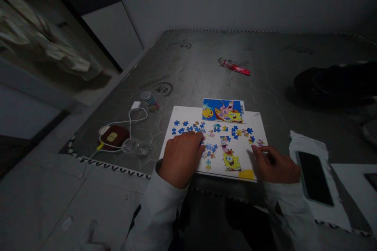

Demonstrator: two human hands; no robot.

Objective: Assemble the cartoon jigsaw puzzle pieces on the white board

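Note:
My left hand (183, 157) rests over the left part of a white board (188, 112), its finger and thumb slightly apart among loose jigsaw pieces (210, 149). At the board's right edge, my right hand (275, 164) is closed in a pinch. Whether a piece is in it I cannot make out. Between the hands lies a joined strip of puzzle (231, 160) with a yellow cartoon character. More blue and yellow pieces (235, 132) are scattered near the top right. A picture card (223, 110) with the same cartoon lies across the board's far edge.
Left of the board are a small lidded jar (150, 101), a clear container (137, 147), and a dark red box (115, 137) with a white cable and charger (136, 105). A red packet (235, 67) lies farther back. A phone (315, 178) sits on a white cloth (309, 144) at right.

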